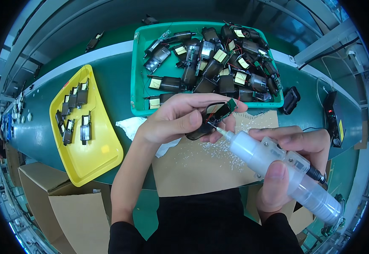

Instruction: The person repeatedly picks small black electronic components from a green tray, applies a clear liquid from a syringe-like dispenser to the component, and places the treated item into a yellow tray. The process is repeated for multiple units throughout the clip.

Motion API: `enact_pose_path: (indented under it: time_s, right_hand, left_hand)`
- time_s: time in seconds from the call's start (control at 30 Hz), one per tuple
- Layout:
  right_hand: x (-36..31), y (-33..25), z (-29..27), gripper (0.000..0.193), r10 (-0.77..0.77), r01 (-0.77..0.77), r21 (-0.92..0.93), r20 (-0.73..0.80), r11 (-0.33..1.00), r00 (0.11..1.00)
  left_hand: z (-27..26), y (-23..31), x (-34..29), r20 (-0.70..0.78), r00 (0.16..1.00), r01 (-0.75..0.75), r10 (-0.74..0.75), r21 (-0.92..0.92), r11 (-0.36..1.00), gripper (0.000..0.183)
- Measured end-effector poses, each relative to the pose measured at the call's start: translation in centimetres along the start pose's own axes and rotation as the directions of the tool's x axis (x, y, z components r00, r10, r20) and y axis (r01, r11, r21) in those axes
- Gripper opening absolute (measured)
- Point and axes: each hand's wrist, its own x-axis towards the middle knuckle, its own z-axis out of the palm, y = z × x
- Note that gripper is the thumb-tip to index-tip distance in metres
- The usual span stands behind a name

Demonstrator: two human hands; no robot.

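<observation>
My left hand is closed around a small dark plastic housing. A green circuit board and thin wires show at the housing's upper end. In my right hand is a translucent white syringe dispenser with a clear rear barrel and a black plug on its side. Its thin tip reaches the housing near the wires; whether it touches cannot be made out. Both hands are above a brown cardboard sheet sprinkled with small white bits. A crumpled white cloth lies partly hidden behind my left wrist.
Beyond my hands, a green tray holds many similar dark housings. To the left, a yellow tray carries several more. A black part and a black device with a red light are at right. An open cardboard box stands below left.
</observation>
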Motion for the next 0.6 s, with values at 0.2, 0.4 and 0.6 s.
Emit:
enact_pose_path:
  time_s: [0.2,0.4,0.6]
  right_hand:
    - [-0.3,0.1,0.0,0.046,-0.001,0.001,0.004,0.065,1.0,0.998]
    - [-0.2,0.3,-0.6,0.041,-0.058,0.06,-0.012,0.125,0.998,0.99]
    - [0.0,0.4,-1.0,0.036,-0.119,0.128,-0.021,0.243,0.992,0.963]
  left_hand:
    - [0.3,-0.2,-0.2,-0.021,0.998,-0.057,0.057,0.012,0.998,0.075]
    - [0.5,-0.1,-0.2,-0.025,0.999,-0.022,0.024,0.074,0.997,0.077]
    - [0.4,0.0,-0.4,-0.024,0.999,-0.027,0.029,0.088,0.996,0.076]
